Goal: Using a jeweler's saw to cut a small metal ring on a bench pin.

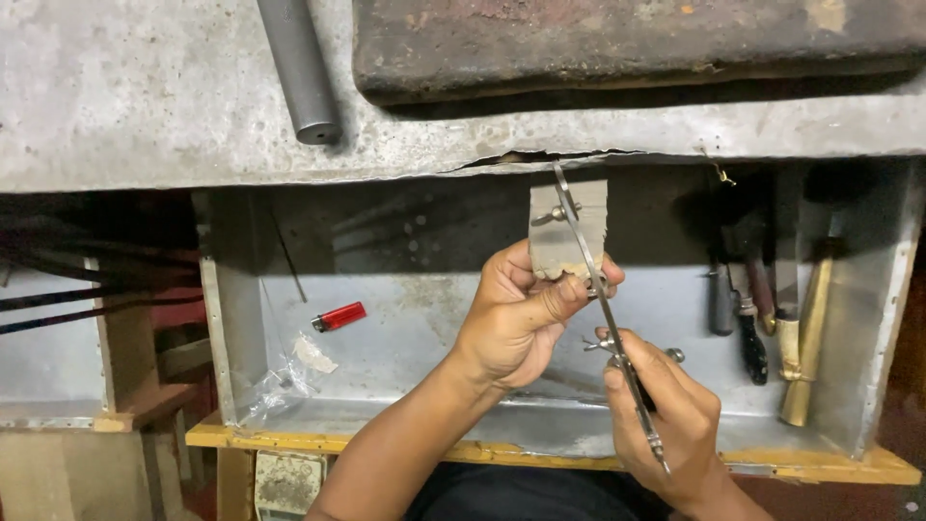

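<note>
Scanning left to right, I logged:
Lighter: red lighter (339, 316) lay on tray floor (424, 318), well left of hands.
Left hand: left hand (516, 314) was pinched shut on wooden peg (567, 227).
Right hand: right hand (675, 425) was closed round saw frame (603, 304).
Tools: files (748, 318) stood at right.

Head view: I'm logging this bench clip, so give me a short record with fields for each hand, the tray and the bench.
left hand: pinches a small piece against the wooden bench peg
right hand: grips the jeweller's saw frame, blade running up to the peg
tray: metal-lined, holds a red lighter and a clear plastic bag
tray right side: upright hand tools
bench top: grey metal rod
</note>
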